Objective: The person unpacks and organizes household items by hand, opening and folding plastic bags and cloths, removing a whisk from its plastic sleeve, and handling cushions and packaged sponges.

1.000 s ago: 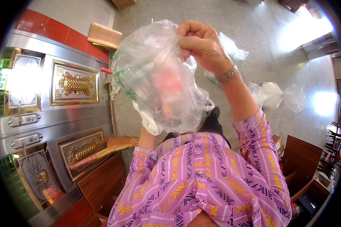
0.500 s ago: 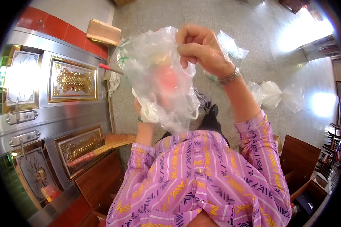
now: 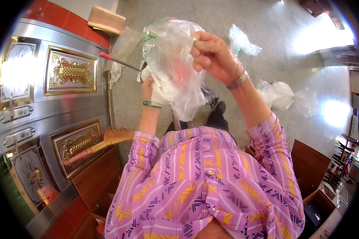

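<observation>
A clear plastic bag (image 3: 169, 44) with green marks hangs crumpled in front of me, and something reddish shows blurred through it. My right hand (image 3: 215, 53), with a watch on its wrist, is closed with thumb and fingers pinching the bag's right edge. My left hand (image 3: 146, 89), wearing a dark green bangle, is closed around a white bundle (image 3: 162, 89) of plastic or cloth beside the bag. Most of its fingers are hidden behind the bundle. Just left of this hand, a metal rod with a red handle (image 3: 105, 55) slants toward the bag; its far end is hidden.
Metal doors with gold panels (image 3: 70, 71) stand at left, a broom (image 3: 99, 147) near them. A wooden board (image 3: 106, 20) lies at upper left. Plastic bags (image 3: 243, 42) and a whitish bag (image 3: 282, 95) lie on the speckled floor (image 3: 267, 24). Wooden furniture (image 3: 311, 165) stands at lower right.
The clear bag has shifted up and right and looks narrower. More of my left hand and the white bundle shows now. My right hand keeps its pinch, slightly lower and to the right.
</observation>
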Motion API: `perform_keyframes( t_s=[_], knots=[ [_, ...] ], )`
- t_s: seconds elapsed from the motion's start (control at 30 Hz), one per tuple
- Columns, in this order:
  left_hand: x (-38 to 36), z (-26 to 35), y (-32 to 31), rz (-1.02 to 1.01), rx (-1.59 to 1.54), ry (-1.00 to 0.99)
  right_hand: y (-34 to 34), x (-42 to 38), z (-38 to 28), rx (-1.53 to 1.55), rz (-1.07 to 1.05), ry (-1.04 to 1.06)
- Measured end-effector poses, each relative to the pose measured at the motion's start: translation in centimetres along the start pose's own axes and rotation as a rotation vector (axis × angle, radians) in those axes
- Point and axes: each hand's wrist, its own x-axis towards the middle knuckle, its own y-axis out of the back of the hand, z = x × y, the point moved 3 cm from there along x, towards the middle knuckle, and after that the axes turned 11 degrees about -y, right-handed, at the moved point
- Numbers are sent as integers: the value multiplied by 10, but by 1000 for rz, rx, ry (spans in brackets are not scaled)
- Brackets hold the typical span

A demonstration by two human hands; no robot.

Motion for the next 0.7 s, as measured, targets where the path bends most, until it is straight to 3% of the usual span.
perform_keyframes(
  t_s=[0.1,0.53,0.63,0.7],
  knots=[
    [-2,0,3,30,-47,24,6,3,2,-6,165,45],
    [-12,18,40,27,-73,-65,14,18,15,-31,180,-44],
    [-12,31,72,-117,-108,-132,18,18,18,-58,222,-3],
    [-18,43,76,74,32,-262,17,20,18,-70,286,38]
  ],
)
